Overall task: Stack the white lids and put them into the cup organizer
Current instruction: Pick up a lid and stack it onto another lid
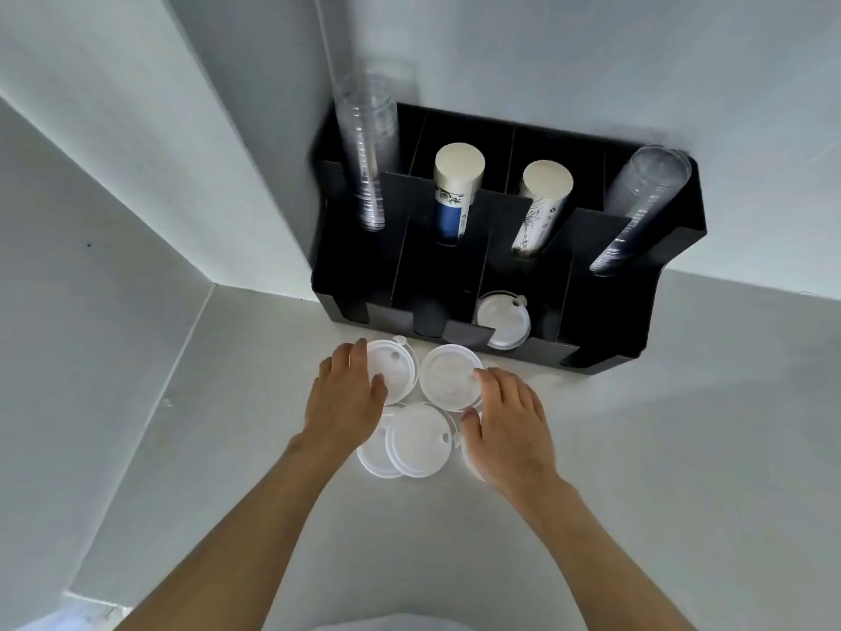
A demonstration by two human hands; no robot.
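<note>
Resting spread, ungrasping fingers (364, 357) of both hands on white lids (448, 375) beside organizer (569, 357).

Bare forearms (no sleeves), hands (346, 393) unadorned

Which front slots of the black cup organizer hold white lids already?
One only: the third front slot from the left of the black cup organizer holds white plastic lids; the others look empty.

Pale grey countertop (637, 448), plain white walls (546, 61) meeting in far corner, side wall left (91, 198), soft even light
</note>
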